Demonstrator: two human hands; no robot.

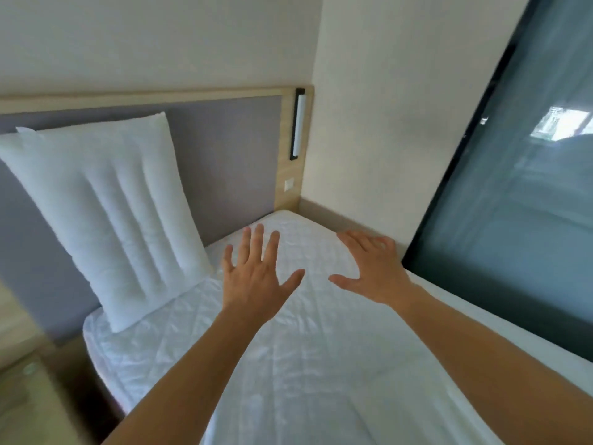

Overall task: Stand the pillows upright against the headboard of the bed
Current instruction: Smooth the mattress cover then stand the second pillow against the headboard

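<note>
Standing upright at the left part of the bed, one white quilted pillow [106, 220] leans its back face on the grey padded headboard [224, 162], with its lower edge on the mattress [321, 364]. A second white edge shows just behind its top left corner; you cannot tell from this view whether that is another pillow.

Your left hand [256, 281] hovers over the mattress just right of the pillow, fingers spread wide, holding nothing. Your right hand [375, 271] hovers near the far right corner of the mattress, by the dark window frame [449, 194], fingers likewise splayed and empty. Neither hand touches the pillow.

The right part of the headboard, below the wall lamp [299, 123], has no pillow against it. No further pillow is in view, so the task appears either complete or waiting on a pillow outside the frame.

To finish this step well:

1. Check that the pillow's lower edge sits flat on the mattress and close to the headboard base, so it does not slide forward.
2. Check that the top edge rests on the padding. The pillow appears slightly rotated; square it if needed.
3. Grip any further pillow by both side edges, set its lower edge down first, then tip it back.
4. Release only when the pillow holds without support.
</note>
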